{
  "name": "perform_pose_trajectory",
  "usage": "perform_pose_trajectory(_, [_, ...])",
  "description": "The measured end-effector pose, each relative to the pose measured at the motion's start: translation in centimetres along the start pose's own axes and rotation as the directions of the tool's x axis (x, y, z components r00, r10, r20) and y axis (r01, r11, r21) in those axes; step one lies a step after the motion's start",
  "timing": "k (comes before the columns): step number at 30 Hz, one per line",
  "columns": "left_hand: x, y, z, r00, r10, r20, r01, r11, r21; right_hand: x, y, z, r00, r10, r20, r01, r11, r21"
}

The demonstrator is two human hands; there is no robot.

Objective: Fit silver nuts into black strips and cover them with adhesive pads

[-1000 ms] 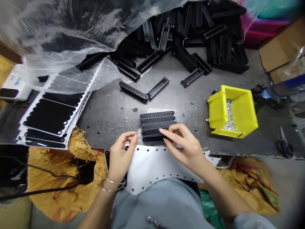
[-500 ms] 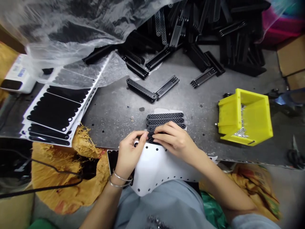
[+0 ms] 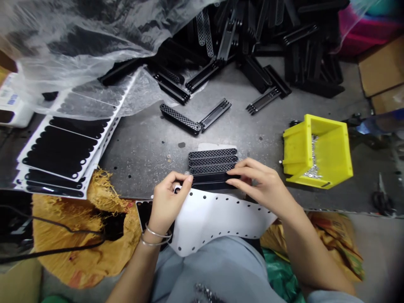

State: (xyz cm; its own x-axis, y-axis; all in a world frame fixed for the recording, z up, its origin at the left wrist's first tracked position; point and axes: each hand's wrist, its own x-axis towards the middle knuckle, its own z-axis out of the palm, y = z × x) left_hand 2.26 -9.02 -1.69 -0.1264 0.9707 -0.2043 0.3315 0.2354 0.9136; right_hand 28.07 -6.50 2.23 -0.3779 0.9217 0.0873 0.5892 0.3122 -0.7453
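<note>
Several black bars lie side by side on the table in front of me; the far ones, such as this lattice-topped bar (image 3: 212, 154), show a mesh surface. Nearest me, the bars have smooth black tops (image 3: 208, 178). My left hand (image 3: 170, 198) is pinched at the near left end of the bars, on the corner of a white backing sheet (image 3: 217, 214) with dark holes along its edges. At the right end, my right hand (image 3: 260, 185) rests its thumb and fingertips on the smooth tops, fingers slightly apart. The sheet droops over the table edge towards my lap.
A yellow bin (image 3: 334, 151) with small metal parts stands at the right, with scissors (image 3: 381, 198) beyond it. Stacked sticker sheets (image 3: 63, 147) lie at left under clear plastic (image 3: 94, 54). A hinged black piece (image 3: 179, 119) lies ahead, and more are heaped behind.
My right hand has slid from the left end of the near bars to their right end, uncovering the smooth black tops. The left hand keeps its pinch. The view has shifted slightly.
</note>
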Motion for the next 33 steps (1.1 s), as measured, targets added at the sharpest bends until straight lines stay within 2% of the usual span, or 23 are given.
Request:
perform_pose_trajectory(3, [0.1,0.0,-0.1,1.000,0.017,-0.004,-0.017,1.000,0.017,-0.8,0.9,-1.0,0.988,0.039,-0.152,-0.043,0.999,-0.024])
perform_pose_trajectory(5, [0.2,0.0,-0.1,1.000,0.030,-0.006,-0.030,0.999,0.036,-1.2,1.2,-1.2,0.979,0.065,-0.193,-0.079,0.995,-0.062])
perform_pose_trajectory(8, [0.2,0.2,-0.2,0.999,0.043,-0.009,-0.043,0.997,0.062,-1.8,1.4,-1.1,0.986,0.055,-0.156,-0.074,0.990,-0.120])
perform_pose_trajectory(12, [0.3,0.2,-0.2,0.998,0.053,-0.012,-0.052,0.995,0.086,-2.2,1.3,-0.5,0.995,-0.038,-0.088,0.016,0.970,-0.243])
perform_pose_trajectory(16, [0.2,0.0,-0.1,0.998,0.058,-0.002,-0.058,0.995,0.078,-1.6,1.0,-0.1,0.997,-0.007,-0.074,-0.015,0.955,-0.295])
perform_pose_trajectory(23, [0.3,0.0,0.4,0.996,0.082,0.025,-0.082,0.997,0.007,-0.2,0.8,-1.0,0.990,0.137,-0.008,-0.137,0.980,-0.148])
perform_pose_trajectory(27, [0.4,0.0,0.4,0.996,0.078,0.035,-0.078,0.997,-0.003,-0.2,0.5,-1.2,0.987,0.163,-0.005,-0.163,0.986,-0.045])
perform_pose_trajectory(30, [0.4,0.1,0.3,0.996,0.076,0.041,-0.075,0.997,-0.016,-0.5,-0.1,-1.1,0.987,0.154,-0.047,-0.152,0.987,0.044])
perform_pose_trajectory(33, [0.5,0.1,0.4,0.996,0.083,0.045,-0.082,0.996,-0.022,-0.8,-0.9,-1.0,0.983,0.122,-0.139,-0.107,0.988,0.113])
